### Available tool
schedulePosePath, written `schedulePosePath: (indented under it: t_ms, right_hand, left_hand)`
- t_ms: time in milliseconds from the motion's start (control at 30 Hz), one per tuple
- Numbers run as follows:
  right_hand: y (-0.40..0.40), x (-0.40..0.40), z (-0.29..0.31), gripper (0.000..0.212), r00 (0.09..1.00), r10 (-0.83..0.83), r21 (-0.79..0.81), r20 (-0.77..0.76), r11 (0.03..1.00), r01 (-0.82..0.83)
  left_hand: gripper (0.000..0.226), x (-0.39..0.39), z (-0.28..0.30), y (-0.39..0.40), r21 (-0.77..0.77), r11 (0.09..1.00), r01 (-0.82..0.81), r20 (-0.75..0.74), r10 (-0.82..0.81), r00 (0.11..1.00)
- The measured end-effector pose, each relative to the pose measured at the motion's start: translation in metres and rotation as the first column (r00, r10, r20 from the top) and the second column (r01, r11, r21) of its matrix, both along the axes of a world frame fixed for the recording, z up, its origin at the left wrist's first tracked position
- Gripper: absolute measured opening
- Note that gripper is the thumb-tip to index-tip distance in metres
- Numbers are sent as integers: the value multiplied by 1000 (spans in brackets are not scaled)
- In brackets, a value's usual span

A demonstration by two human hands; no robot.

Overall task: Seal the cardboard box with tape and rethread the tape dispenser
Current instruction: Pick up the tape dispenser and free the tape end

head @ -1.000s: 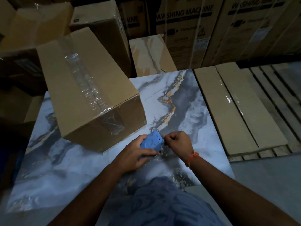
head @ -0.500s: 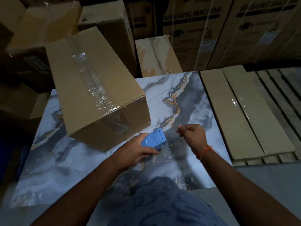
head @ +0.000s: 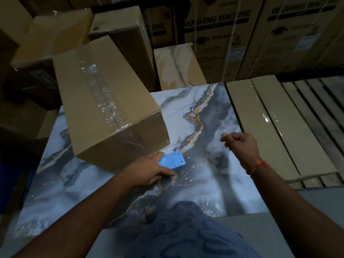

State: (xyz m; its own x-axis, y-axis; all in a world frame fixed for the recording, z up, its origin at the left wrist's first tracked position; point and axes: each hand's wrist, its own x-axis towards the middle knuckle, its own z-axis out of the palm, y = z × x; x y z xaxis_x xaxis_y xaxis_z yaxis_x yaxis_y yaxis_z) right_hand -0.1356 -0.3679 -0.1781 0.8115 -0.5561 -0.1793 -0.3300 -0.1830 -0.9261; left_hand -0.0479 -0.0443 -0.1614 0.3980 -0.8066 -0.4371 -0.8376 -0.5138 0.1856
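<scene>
A brown cardboard box (head: pixel 111 101) lies on the marbled table (head: pixel 204 123), a strip of clear tape running along its top seam and down its near end. Just in front of the box my left hand (head: pixel 149 170) grips a small blue tape dispenser (head: pixel 172 162) against the tabletop. My right hand (head: pixel 240 144) is raised to the right of it, thumb and fingers pinched together. A faint clear tape end seems to sit at the pinch, but the dim light hides any strip between hand and dispenser.
Stacked cartons, some printed "WASHING MACHINE" (head: pixel 216 17), wall off the back. A marbled slab (head: pixel 176 67) leans behind the table. Flat wrapped cardboard packs (head: pixel 260 118) lie on a wooden pallet (head: pixel 316 108) to the right. More boxes crowd the left side.
My right hand has pulled away from the dispenser, moving right and up, still pinched. My left hand keeps hold of the dispenser in about the same place.
</scene>
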Motion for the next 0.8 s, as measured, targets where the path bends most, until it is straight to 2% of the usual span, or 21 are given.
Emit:
schedulePosePath:
  t_ms: [100, 200, 300, 367, 467, 567, 667, 733, 800]
  right_hand:
    - [-5, -3, 5, 25, 1000, 13, -31, 8, 999, -13]
    - [-8, -8, 8, 29, 999, 26, -91, 20, 996, -25]
    - [-10, -10, 9, 32, 997, 75, -211, -8, 975, -75]
    - [-7, -9, 12, 20, 991, 131, -311, -41, 940, -137]
    - [2, -6, 17, 6, 966, 245, -516, -81, 819, -251]
    - [16, -2, 15, 13, 935, 325, -569, -143, 746, -347]
    - [37, -1, 13, 19, 925, 344, -607, -160, 705, -367]
    - [55, -2, 13, 20, 919, 345, -657, -191, 651, -381]
    - [72, -2, 12, 19, 907, 326, -700, -265, 582, -414]
  left_hand:
    - [49, 1, -6, -16, 23, 1000, 2, -19, -1, 1000]
    - [51, 2, -17, -31, -7, 999, -39, -101, 38, 994]
    - [45, 1, -21, -49, -63, 985, -157, -170, 145, 975]
    - [43, 0, -22, -62, -112, 955, -274, -224, 244, 944]
    - [37, -1, -30, -82, -203, 869, -451, -351, 366, 862]
    - [33, -7, -37, -98, -246, 677, -694, -482, 536, 693]
    - [30, -18, -46, -107, -164, 371, -914, -652, 654, 383]
    - [24, -21, -52, -110, -69, 203, -977, -756, 628, 184]
    - [22, -19, -58, -110, 16, 113, -993, -839, 542, 48]
